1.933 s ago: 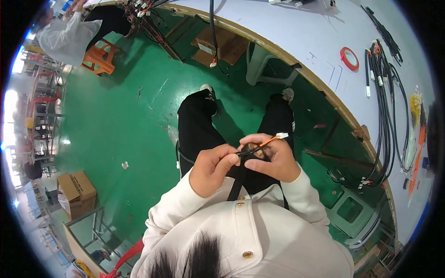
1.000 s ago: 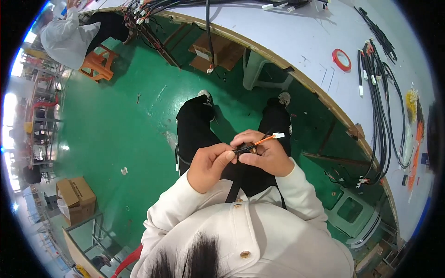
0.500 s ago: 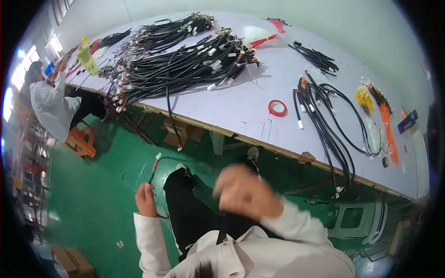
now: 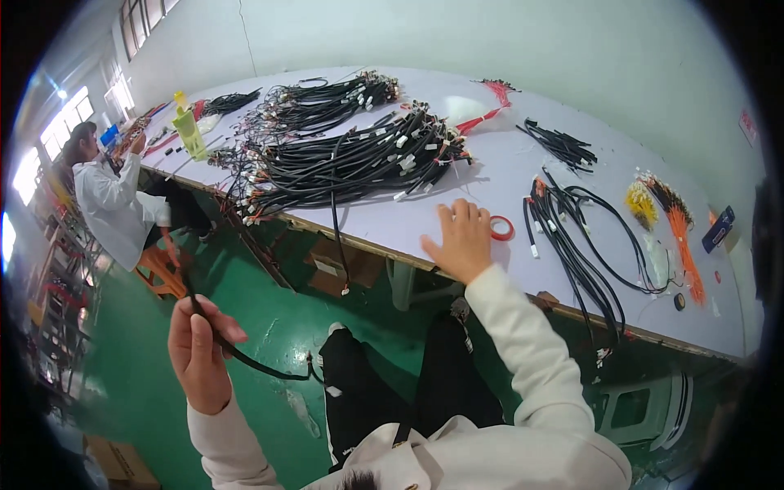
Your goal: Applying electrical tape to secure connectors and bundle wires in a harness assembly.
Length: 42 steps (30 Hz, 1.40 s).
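My left hand (image 4: 198, 355), off the table edge at the left, pinches a black cable (image 4: 265, 367) between thumb and fingers. Reddish wires show at the cable's upper end, in front of the orange stool; its lower part curves over toward my left leg. On the white tabletop (image 4: 384, 229), my right hand (image 4: 462, 242) rests with fingers spread and nothing in it. Right beside its fingers lies a roll of red tape (image 4: 510, 232). A large bundle of black cables (image 4: 343, 163) with white connectors lies beyond, one cable hanging over the edge.
More black cables (image 4: 572, 245) lie to the right, some drooping off the edge. Behind are another cable bundle (image 4: 327, 106) and short black pieces (image 4: 559, 145). Orange wires (image 4: 684, 253) lie far right. At left a person (image 4: 106, 192) sits on an orange stool (image 4: 159, 273).
My right hand has moved from above my lap forward onto the table beside the tape. My left hand has shifted left and raised the cable. The view has tilted up somewhat.
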Each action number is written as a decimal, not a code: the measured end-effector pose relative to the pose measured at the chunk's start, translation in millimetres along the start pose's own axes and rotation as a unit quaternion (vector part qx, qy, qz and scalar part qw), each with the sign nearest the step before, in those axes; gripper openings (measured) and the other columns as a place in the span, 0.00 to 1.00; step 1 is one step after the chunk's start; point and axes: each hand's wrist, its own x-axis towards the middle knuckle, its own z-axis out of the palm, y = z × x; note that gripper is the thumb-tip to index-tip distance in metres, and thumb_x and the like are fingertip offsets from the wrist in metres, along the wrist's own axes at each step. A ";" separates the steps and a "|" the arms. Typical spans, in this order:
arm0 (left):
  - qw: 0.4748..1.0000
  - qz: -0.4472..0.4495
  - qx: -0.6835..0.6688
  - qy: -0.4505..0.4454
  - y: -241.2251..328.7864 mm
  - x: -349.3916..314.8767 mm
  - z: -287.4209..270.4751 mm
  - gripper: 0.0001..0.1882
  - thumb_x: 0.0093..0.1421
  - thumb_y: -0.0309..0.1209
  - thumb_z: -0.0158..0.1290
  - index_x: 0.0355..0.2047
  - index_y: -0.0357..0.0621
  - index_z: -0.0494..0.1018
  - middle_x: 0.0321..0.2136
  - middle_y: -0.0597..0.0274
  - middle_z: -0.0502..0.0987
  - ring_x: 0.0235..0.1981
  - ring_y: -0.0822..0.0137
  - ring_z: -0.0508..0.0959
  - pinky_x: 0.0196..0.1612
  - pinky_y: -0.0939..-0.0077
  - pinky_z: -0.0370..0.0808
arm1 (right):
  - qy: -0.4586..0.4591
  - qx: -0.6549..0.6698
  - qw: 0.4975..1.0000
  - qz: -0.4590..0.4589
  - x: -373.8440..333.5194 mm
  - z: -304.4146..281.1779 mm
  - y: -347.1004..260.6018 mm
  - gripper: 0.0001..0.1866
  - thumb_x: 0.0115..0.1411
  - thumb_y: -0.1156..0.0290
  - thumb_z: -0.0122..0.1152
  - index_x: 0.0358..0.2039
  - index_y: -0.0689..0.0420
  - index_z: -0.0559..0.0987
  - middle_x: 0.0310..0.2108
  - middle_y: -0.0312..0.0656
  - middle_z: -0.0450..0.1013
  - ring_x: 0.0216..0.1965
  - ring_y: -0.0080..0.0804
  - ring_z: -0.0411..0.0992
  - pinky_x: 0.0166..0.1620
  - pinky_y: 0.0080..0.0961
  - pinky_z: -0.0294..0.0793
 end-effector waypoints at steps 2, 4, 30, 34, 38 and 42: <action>0.995 0.081 -0.053 -0.018 11.3 6.7 13.1 0.15 0.67 0.41 0.39 0.40 0.40 0.63 0.21 0.65 0.69 0.21 0.79 0.68 0.18 0.89 0.57 | -0.048 0.303 0.948 -0.082 -14.4 -17.8 -38.1 0.28 0.52 0.54 0.60 0.50 0.56 0.69 0.47 0.48 0.63 0.51 0.45 0.60 0.53 0.40 0.58; 0.989 0.085 -0.117 -0.024 23.7 17.9 25.9 0.14 0.67 0.40 0.39 0.40 0.40 0.62 0.20 0.66 0.68 0.21 0.79 0.67 0.18 0.90 0.57 | -0.226 0.572 0.779 -0.126 -39.4 -29.4 -82.7 0.31 0.54 0.53 0.59 0.54 0.56 0.66 0.53 0.48 0.59 0.55 0.44 0.57 0.58 0.38 0.55; 0.895 -0.290 -0.324 0.099 -280.9 30.0 89.0 0.14 0.66 0.45 0.38 0.37 0.49 0.65 0.55 0.55 0.66 0.58 0.57 0.62 0.60 0.56 0.54 | -0.113 -0.078 0.908 -0.396 299.8 197.9 -19.9 0.10 0.53 0.72 0.51 0.34 0.48 0.78 0.36 0.36 0.72 0.41 0.39 0.72 0.42 0.34 0.72; 0.911 -0.263 -0.310 -0.064 -293.1 40.4 91.4 0.19 0.66 0.48 0.36 0.39 0.46 0.65 0.44 0.47 0.70 0.47 0.57 0.69 0.52 0.59 0.63 | -0.188 -0.142 0.904 -0.356 310.1 224.6 -18.7 0.06 0.54 0.72 0.50 0.30 0.54 0.76 0.34 0.42 0.74 0.38 0.40 0.74 0.37 0.36 0.75; 0.941 -0.264 -0.187 -0.095 -256.0 74.2 54.7 0.24 0.65 0.52 0.35 0.32 0.44 0.67 0.19 0.63 0.66 0.15 0.72 0.63 0.18 0.79 0.61 | -0.040 -0.154 0.930 -0.331 321.7 193.2 -16.0 0.05 0.50 0.73 0.52 0.25 0.52 0.77 0.27 0.40 0.74 0.31 0.37 0.75 0.32 0.34 0.73; 0.993 -0.080 0.087 -0.016 -211.9 168.3 3.6 0.20 0.64 0.46 0.44 0.26 0.42 0.71 0.19 0.69 0.69 0.17 0.80 0.62 0.20 0.85 0.56 | 0.108 -0.180 0.943 -0.257 335.1 124.6 5.6 0.06 0.47 0.75 0.53 0.27 0.50 0.75 0.27 0.34 0.71 0.37 0.35 0.69 0.35 0.33 0.71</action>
